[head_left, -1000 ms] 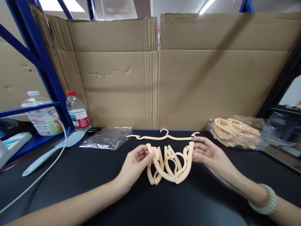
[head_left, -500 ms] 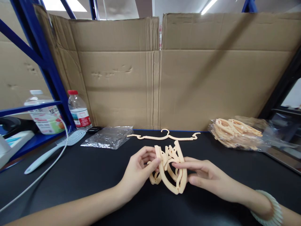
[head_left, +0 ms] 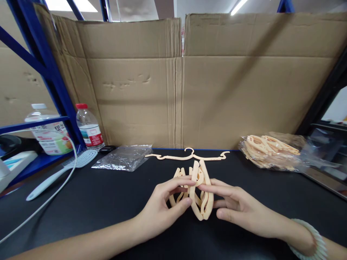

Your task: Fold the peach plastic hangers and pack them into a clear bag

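The left hand (head_left: 169, 206) and right hand (head_left: 238, 206) grasp a folded hanger (head_left: 202, 202) between them, fingers pressed on its opposite sides, its arms pointing up. The folded hanger is nearer the wearer than the unfolded hanger (head_left: 193, 157), which lies on the black table (head_left: 130, 195). More folded hangers (head_left: 179, 195) sit behind the left hand, also nearer than the unfolded hanger. Right of the unfolded hanger lies a bag of hangers (head_left: 267, 151); left of it, an empty plastic bag (head_left: 123, 157).

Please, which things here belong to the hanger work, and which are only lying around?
Work, it seems:
- left hand and right hand at folded hanger
- open hanger
- bagged hangers

Only around:
- hairbrush
- flat clear bag
- white cable
- red-capped bottle
- white-capped bottle
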Demonstrator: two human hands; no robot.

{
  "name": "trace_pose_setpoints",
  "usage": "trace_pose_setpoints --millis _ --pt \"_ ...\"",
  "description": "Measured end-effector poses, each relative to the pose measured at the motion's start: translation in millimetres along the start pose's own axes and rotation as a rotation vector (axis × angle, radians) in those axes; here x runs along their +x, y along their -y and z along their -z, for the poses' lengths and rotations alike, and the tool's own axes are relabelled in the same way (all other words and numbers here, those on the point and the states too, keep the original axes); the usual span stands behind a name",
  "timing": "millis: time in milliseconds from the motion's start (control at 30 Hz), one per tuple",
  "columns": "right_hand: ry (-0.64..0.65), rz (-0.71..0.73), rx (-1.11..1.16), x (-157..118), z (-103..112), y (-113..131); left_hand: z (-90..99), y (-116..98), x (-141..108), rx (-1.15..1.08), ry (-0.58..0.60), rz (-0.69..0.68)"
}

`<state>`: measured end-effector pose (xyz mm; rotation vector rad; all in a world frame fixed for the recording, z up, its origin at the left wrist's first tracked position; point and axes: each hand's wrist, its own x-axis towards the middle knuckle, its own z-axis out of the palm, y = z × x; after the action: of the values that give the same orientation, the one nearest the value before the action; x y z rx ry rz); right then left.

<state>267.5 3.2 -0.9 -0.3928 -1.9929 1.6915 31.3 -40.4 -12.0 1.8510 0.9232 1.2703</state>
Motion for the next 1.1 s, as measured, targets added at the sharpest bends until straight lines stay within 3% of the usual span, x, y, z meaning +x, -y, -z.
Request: trace_pose_setpoints --millis 200,500,767,833,933,1033,1100 --pt "0.028 0.013 -0.011 0 0 2 -2.6 -1 1 -0.135 0.013 0.077" --pt "-0.047 0.013 -0.188 -3 6 5 -1.2 1 2 -0.189 -0.021 0.176" --pt "-0.068 -0.035 -0.379 -7 6 11 0.6 -2 -3 -0.014 0.104 0.022" --pt "-0.117 -0.013 -0.358 -5 9 10 3.0 -2 -5 0.087 0.119 -0.008" --pt "-0.279 -0.029 -0.334 -2 19 5 6.0 -3 -5 0.204 0.048 -0.034" --pt "-0.486 -0.097 -0.363 0 36 -4 6.7 -3 -4 0.222 -0.026 -0.017" --pt "-0.527 -0.174 -0.399 1 46 -10 6.2 -2 -3 0.225 -0.041 -0.008"
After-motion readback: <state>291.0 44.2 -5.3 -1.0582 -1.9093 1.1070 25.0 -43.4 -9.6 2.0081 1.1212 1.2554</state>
